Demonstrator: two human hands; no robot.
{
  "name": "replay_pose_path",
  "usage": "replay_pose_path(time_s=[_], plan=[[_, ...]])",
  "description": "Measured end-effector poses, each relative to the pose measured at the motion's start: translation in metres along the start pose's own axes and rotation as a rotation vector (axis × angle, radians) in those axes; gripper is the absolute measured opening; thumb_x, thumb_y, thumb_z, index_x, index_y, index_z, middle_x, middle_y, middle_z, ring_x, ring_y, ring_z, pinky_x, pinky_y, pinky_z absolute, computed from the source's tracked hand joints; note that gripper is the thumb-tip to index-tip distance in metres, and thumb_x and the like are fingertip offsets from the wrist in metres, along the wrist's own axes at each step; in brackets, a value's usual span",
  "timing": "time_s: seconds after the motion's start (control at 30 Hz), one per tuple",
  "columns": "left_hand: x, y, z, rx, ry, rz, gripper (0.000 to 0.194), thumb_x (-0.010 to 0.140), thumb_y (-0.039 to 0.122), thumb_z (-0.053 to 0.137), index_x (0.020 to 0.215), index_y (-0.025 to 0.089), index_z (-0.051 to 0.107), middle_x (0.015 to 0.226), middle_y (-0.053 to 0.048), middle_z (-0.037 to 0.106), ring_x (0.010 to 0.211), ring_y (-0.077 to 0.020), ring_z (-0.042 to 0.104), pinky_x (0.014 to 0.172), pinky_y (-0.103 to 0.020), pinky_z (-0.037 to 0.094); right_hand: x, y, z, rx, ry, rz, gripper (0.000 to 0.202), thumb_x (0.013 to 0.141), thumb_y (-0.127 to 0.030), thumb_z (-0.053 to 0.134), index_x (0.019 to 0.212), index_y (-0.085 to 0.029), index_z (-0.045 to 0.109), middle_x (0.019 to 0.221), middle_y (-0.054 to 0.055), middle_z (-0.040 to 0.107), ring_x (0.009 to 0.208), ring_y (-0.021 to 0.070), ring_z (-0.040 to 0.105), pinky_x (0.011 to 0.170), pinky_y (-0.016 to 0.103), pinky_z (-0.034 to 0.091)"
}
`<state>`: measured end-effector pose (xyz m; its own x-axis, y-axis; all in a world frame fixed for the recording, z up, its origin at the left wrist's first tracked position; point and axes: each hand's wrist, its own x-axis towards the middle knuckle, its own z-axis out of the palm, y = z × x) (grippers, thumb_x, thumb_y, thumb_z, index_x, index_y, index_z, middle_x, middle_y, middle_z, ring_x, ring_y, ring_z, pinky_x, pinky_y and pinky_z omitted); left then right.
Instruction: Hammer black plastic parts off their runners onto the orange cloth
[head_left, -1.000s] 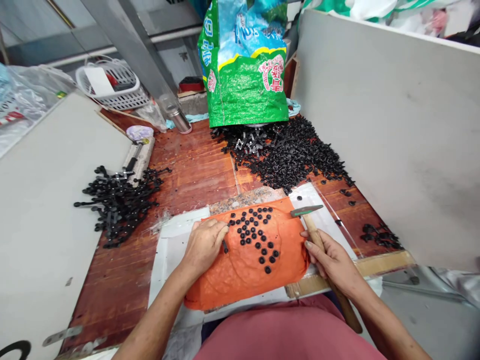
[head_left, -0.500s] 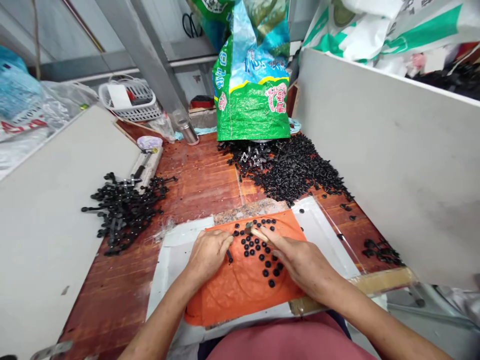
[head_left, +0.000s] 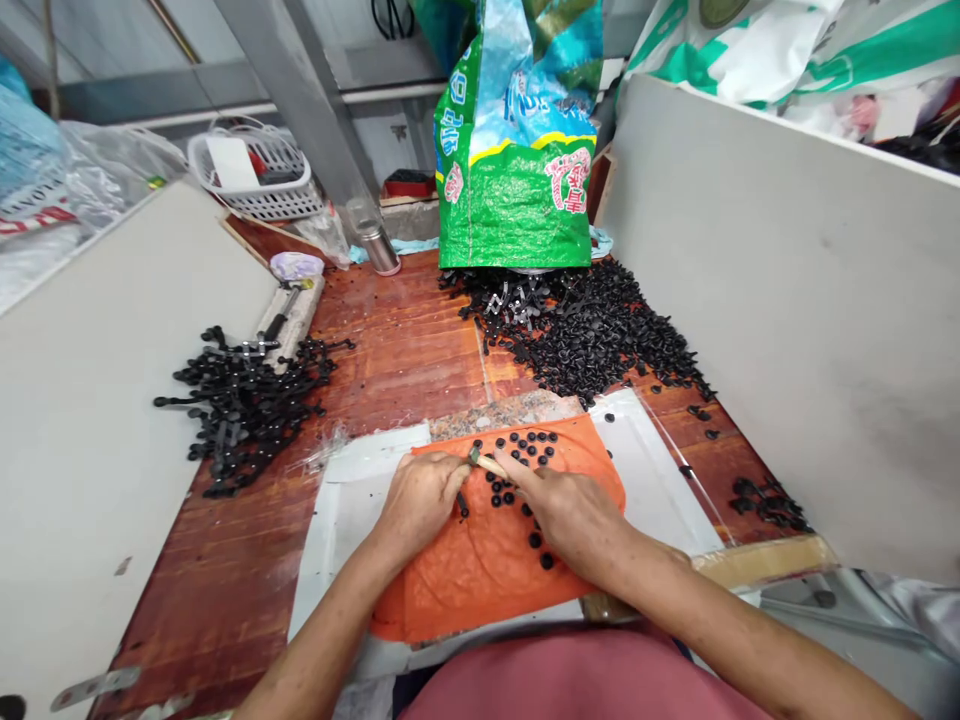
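My right hand (head_left: pixel 574 520) is wrapped round a small hammer (head_left: pixel 491 465) with a light wooden handle. The hammer's dark head is beside the fingertips of my left hand (head_left: pixel 424 497); whether it touches anything there I cannot tell. My left fingers pinch a thin black bar-shaped part (head_left: pixel 462 504), whose lower end sticks out below them and whose upper part is hidden. Small round black caps (head_left: pixel 534 540) lie scattered on the orange cloth (head_left: pixel 480 590) beneath both hands, some covered by my right hand.
Left of the cloth is a heap of black jointed parts (head_left: pixel 247 410). A larger pile of black pieces (head_left: pixel 600 330) lies behind it, under a green and blue bag (head_left: pixel 517 190). Grey boards (head_left: pixel 780 300) wall both sides. A white basket (head_left: pixel 281 200) and metal cup (head_left: pixel 380 248) stand back left.
My right hand has moved left with the hammer, bringing its head beside my left fingertips. My left hand stays nearly in place on the black part. The view has shifted slightly.
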<state>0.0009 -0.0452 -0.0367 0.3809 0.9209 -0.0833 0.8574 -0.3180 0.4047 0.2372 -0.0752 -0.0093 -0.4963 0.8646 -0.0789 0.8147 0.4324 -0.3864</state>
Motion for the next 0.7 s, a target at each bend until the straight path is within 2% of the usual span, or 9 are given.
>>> replay_pose_path(time_s=[0.1,0.2,0.27,0.33,0.37,0.43,0.5,0.6,0.7], plan=[[-0.001,0.001,-0.002,0.018,-0.033,-0.042,0.039,0.103,0.03,0.036,0.079,0.022,0.065,0.088,-0.006,0.076,0.087,-0.0235,0.069,0.079,-0.035,0.043,0.001,-0.001,-0.002,0.071,-0.047,-0.003,0.07,0.098,-0.012,0.046,0.161,-0.039,0.031,0.09,0.003,0.076,0.076,0.0203,0.072,0.066,0.025,0.049],[-0.006,-0.001,-0.013,-0.015,-0.024,-0.188,0.033,0.102,0.033,0.034,0.099,0.022,0.064,0.089,-0.007,0.074,0.086,-0.0251,0.07,0.077,-0.035,0.044,-0.005,0.005,-0.015,0.391,0.096,-0.02,0.062,0.106,-0.022,0.041,0.163,-0.039,0.025,0.129,0.004,0.073,0.107,0.0216,0.072,0.09,0.031,0.054],[-0.009,-0.004,-0.024,-0.112,0.038,-0.297,0.036,0.102,0.036,0.033,0.126,0.02,0.055,0.083,-0.004,0.071,0.078,-0.0241,0.068,0.072,-0.034,0.046,-0.014,0.017,-0.023,0.563,0.212,0.006,0.059,0.108,-0.028,0.037,0.164,-0.036,0.021,0.154,0.003,0.055,0.134,0.0219,0.058,0.11,0.037,0.045],[-0.013,-0.009,-0.033,-0.236,0.097,-0.309,0.049,0.1,0.036,0.034,0.146,0.019,0.038,0.08,-0.001,0.069,0.075,-0.0224,0.067,0.07,-0.033,0.047,-0.028,0.034,-0.024,0.612,0.241,0.076,0.056,0.108,-0.032,0.036,0.163,-0.034,0.026,0.16,0.0,0.045,0.145,0.0229,0.045,0.119,0.041,0.036],[-0.014,-0.011,-0.036,-0.291,0.111,-0.273,0.052,0.1,0.036,0.036,0.15,0.02,0.035,0.085,-0.002,0.07,0.079,-0.0219,0.068,0.073,-0.033,0.049,-0.035,0.043,-0.022,0.614,0.233,0.115,0.055,0.107,-0.033,0.038,0.162,-0.034,0.031,0.161,-0.001,0.044,0.147,0.0235,0.042,0.121,0.042,0.035],[-0.014,-0.014,-0.037,-0.369,0.117,-0.177,0.048,0.098,0.036,0.04,0.144,0.021,0.046,0.103,-0.005,0.073,0.098,-0.0221,0.069,0.085,-0.034,0.052,-0.052,0.061,-0.011,0.61,0.232,0.205,0.053,0.106,-0.038,0.041,0.159,-0.035,0.037,0.159,-0.002,0.046,0.148,0.0248,0.04,0.121,0.043,0.034],[-0.012,-0.016,-0.031,-0.397,0.138,-0.131,0.037,0.097,0.037,0.043,0.124,0.022,0.063,0.117,-0.007,0.073,0.111,-0.0231,0.067,0.095,-0.035,0.05,-0.067,0.076,0.003,0.616,0.243,0.297,0.055,0.105,-0.042,0.044,0.159,-0.033,0.038,0.157,0.0,0.049,0.146,0.0259,0.043,0.121,0.045,0.034],[-0.006,-0.015,-0.018,-0.326,0.179,-0.162,0.032,0.098,0.038,0.042,0.106,0.022,0.068,0.109,-0.007,0.076,0.103,-0.0238,0.07,0.092,-0.035,0.052,-0.086,0.088,0.022,0.629,0.261,0.394,0.057,0.104,-0.047,0.045,0.158,-0.031,0.041,0.152,0.003,0.056,0.145,0.0268,0.045,0.121,0.047,0.034],[0.002,-0.008,-0.009,-0.178,0.133,-0.168,0.031,0.099,0.036,0.04,0.099,0.022,0.067,0.1,-0.008,0.077,0.096,-0.0252,0.071,0.086,-0.035,0.052,-0.095,0.092,0.03,0.637,0.251,0.437,0.056,0.104,-0.048,0.044,0.157,-0.031,0.043,0.152,0.003,0.056,0.144,0.0269,0.046,0.122,0.047,0.032]])
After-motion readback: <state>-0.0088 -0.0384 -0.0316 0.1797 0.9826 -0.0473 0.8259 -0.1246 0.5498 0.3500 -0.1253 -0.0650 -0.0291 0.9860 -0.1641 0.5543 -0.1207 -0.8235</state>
